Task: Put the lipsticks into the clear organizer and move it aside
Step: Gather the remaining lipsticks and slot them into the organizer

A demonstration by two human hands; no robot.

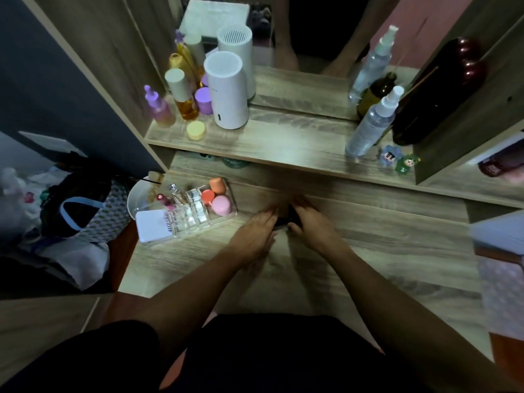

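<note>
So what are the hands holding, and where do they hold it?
Both hands meet on a small dark thing on the table. The left hand and right hand cover its two ends; what it is cannot be told.

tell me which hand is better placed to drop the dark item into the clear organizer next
Left, probably. The left hand lies on the side of the dark item nearer the clear organizer, which stands to its left. The right hand would have to cross over.
</note>
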